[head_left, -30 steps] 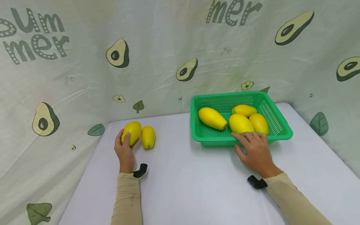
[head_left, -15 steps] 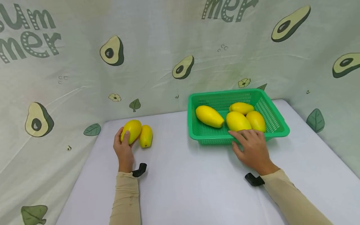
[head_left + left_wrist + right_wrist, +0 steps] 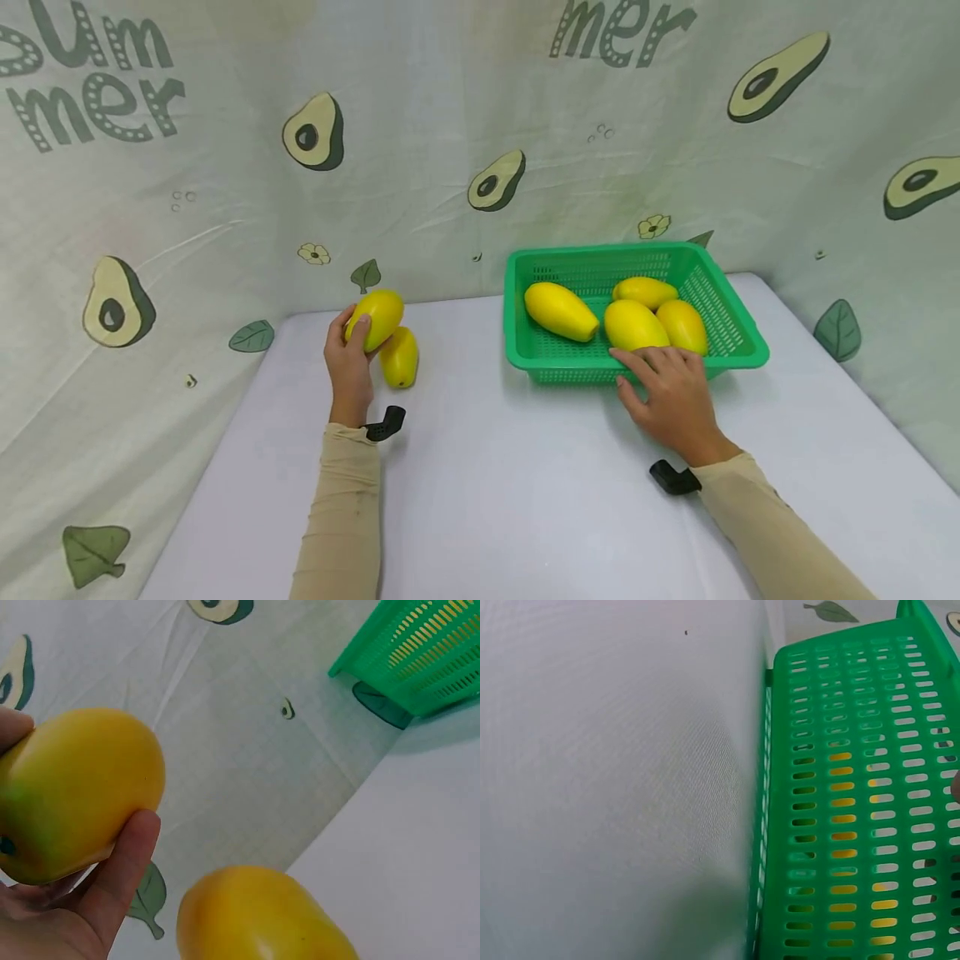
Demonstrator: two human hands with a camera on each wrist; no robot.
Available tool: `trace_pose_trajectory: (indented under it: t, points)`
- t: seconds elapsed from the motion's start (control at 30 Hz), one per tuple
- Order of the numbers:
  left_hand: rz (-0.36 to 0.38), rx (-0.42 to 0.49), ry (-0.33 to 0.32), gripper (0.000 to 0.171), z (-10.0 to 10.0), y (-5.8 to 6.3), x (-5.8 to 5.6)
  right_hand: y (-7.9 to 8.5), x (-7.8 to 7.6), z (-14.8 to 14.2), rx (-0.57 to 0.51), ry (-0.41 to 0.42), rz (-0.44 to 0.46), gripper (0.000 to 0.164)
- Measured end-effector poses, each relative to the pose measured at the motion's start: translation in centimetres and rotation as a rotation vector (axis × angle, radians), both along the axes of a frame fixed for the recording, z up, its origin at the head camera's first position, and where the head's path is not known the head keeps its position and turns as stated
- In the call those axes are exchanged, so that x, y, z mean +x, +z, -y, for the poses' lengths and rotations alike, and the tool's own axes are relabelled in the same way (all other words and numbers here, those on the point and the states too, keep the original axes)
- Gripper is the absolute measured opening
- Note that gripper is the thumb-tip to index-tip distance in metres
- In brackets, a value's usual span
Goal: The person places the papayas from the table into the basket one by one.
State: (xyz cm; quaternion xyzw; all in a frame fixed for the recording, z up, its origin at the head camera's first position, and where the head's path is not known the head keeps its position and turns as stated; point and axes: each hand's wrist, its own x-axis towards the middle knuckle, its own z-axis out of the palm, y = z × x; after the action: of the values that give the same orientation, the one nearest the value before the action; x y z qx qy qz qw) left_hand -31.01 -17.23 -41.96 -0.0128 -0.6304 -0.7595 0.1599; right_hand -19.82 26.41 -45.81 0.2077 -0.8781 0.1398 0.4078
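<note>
My left hand [image 3: 351,358] holds a yellow mango [image 3: 378,319], its thumb on the near side. In the left wrist view, the mango [image 3: 82,791] shows a greenish patch and a dark stem spot. Just right of it, a longer yellow fruit, like a small papaya [image 3: 400,358], lies on the table. At the right stands a green plastic basket [image 3: 570,367] with several yellow fruits inside. My right hand [image 3: 672,404] grips the basket's near rim, fingers over the edge and thumb outside. Its fingertips are hidden in the head view.
In the basket, a long papaya-like fruit [image 3: 561,312] lies left of rounder fruits, including a yellow one [image 3: 636,325] near the front. The white table [image 3: 517,483] meets a hanging cloth [image 3: 420,125] printed with avocados. Black wrist cameras sit on both wrists.
My left hand has lifted the mango off its place beside the papaya-like fruit, moving up and slightly right. My right hand stays at the basket rim. The head view has shifted slightly.
</note>
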Motion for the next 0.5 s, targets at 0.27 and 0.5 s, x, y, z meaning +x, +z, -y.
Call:
trace_pose_trajectory:
  t: [0.27, 0.5]
  points:
    - [-0.012, -0.118, -0.121, 0.049, -1.1, 1.9, -0.5, -0.3, 0.2, 0.2, 0.003, -0.004, 0.035, 0.040]
    - [-0.007, -0.162, -0.184, 0.049, -3.3, 3.0, -0.9, -0.2, 0.0, -0.2, 0.005, -0.009, 0.019, 0.040]
